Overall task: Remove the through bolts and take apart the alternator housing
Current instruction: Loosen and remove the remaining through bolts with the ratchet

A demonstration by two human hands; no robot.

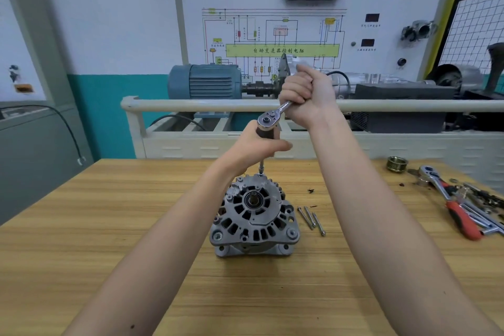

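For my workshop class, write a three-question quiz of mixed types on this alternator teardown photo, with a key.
1. True or false: three loose bolts lie on the table right of the alternator.
2. Which hand grips the ratchet handle? A) left hand B) right hand C) neither
3. Fill in: the extension bar meets the alternator at its ____ edge, far or near.

Key: 1 true; 2 B; 3 far. The left hand steadies the tool just below the ratchet head.
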